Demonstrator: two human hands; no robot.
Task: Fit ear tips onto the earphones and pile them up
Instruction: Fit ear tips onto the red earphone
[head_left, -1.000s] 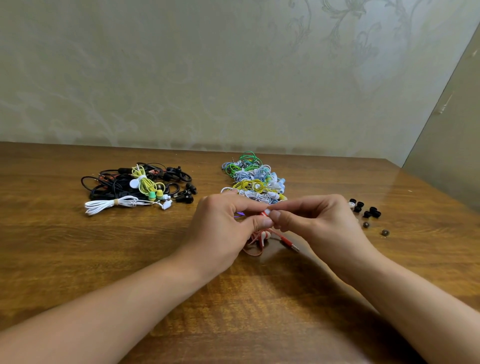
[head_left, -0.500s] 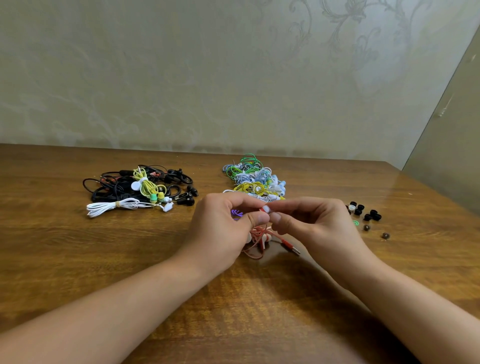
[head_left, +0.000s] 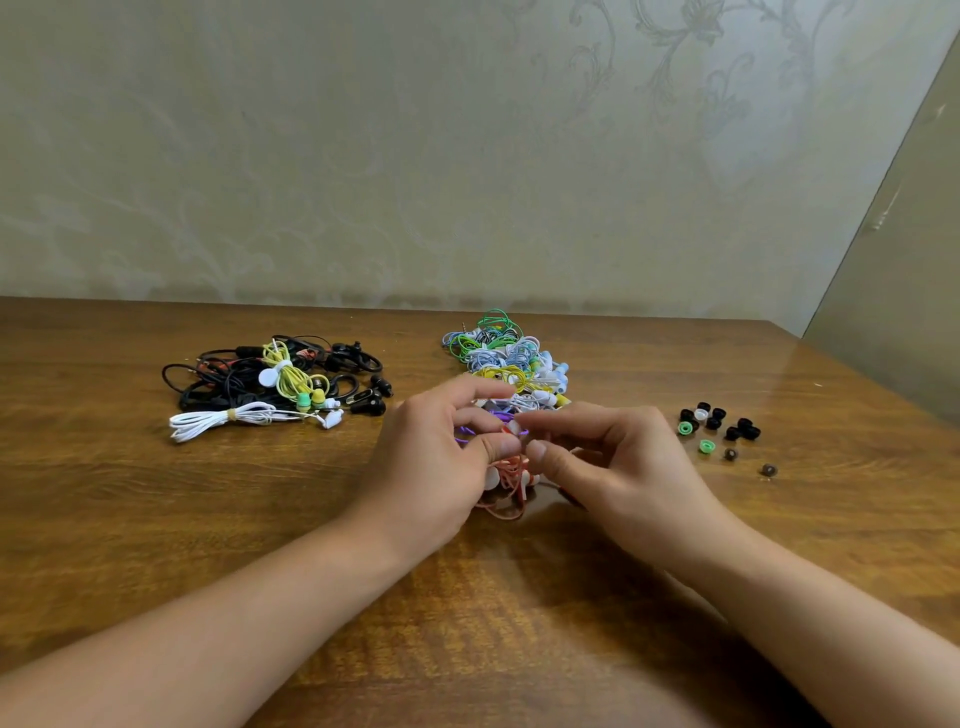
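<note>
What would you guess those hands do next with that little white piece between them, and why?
Probably push the white ear tip fully home. The left hand pinches the red earphones near the bud, and the right hand has its fingertips at the tip, so it looks part-fitted. Whether it is seated, I cannot tell.

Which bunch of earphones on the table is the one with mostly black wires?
The pile on the left. Its cables are mostly black, with a yellow set and a white set in it. The pile in the middle, behind the hands, is green, blue, yellow and white instead.
</note>
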